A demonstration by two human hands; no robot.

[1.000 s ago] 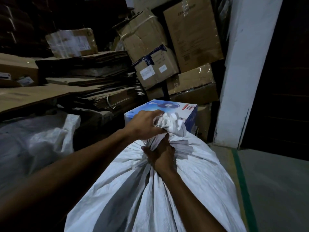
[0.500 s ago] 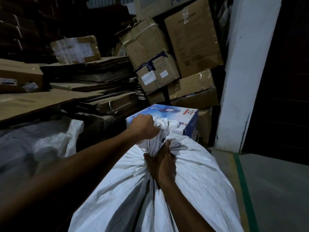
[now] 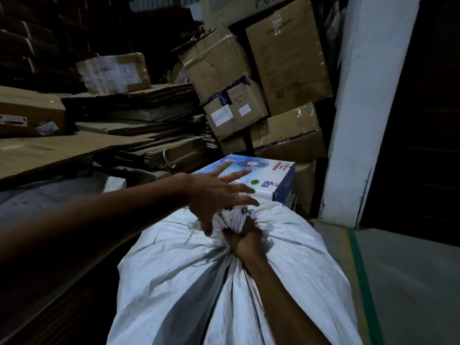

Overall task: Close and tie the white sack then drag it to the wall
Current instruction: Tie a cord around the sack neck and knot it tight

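Two hands meet at the gathered neck of the white sack (image 3: 189,277); far left, flattened cardboard sheets (image 3: 62,148) lie stacked, with a second pale sack (image 3: 49,195) just below them; the left hand (image 3: 214,195) reaches across with fingers spread wide, thumb touching the bunched fabric, gripping nothing; the white sack stands full in the lower centre on the floor, its mouth twisted into a knot-like bunch; the right hand (image 3: 245,239) clenches tightly round that neck from below; just behind the sack sits a blue and white fan box (image 3: 268,178); brown cartons (image 3: 286,70) pile above it; a white wall (image 3: 361,120) rises to the right, near the sack but apart from it.
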